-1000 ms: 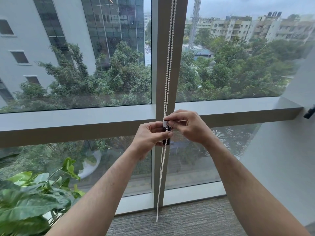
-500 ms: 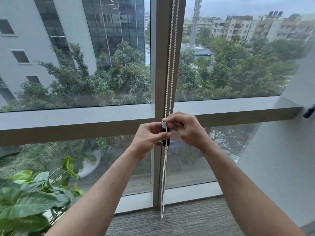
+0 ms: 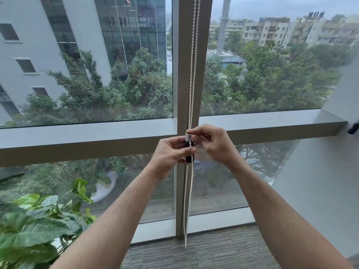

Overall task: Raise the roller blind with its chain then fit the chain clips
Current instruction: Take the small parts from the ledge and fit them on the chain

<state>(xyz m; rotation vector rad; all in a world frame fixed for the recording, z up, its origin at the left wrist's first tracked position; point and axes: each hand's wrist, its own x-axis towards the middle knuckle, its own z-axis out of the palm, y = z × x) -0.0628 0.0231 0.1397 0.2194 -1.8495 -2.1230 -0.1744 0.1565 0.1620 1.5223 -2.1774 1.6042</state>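
Note:
A white beaded chain (image 3: 192,74) hangs as a double strand down the window mullion (image 3: 184,55) and loops just above the carpet. At sill height both hands meet on a small chain clip (image 3: 188,147), dark in its body with a white cap on top. My left hand (image 3: 171,152) grips the clip's dark body from the left. My right hand (image 3: 211,144) pinches the white top and the chain from the right. The blind itself is out of view above the frame.
A leafy potted plant (image 3: 35,230) stands at the lower left. A grey window sill (image 3: 272,121) runs across behind the hands. A grey wall (image 3: 320,181) closes the right side, with a dark fitting (image 3: 353,128) on it. Grey carpet (image 3: 204,253) lies below.
Both hands stay on the clip at nearly the same spot. The chain's lower loop has swung a little to the right and hangs straighter.

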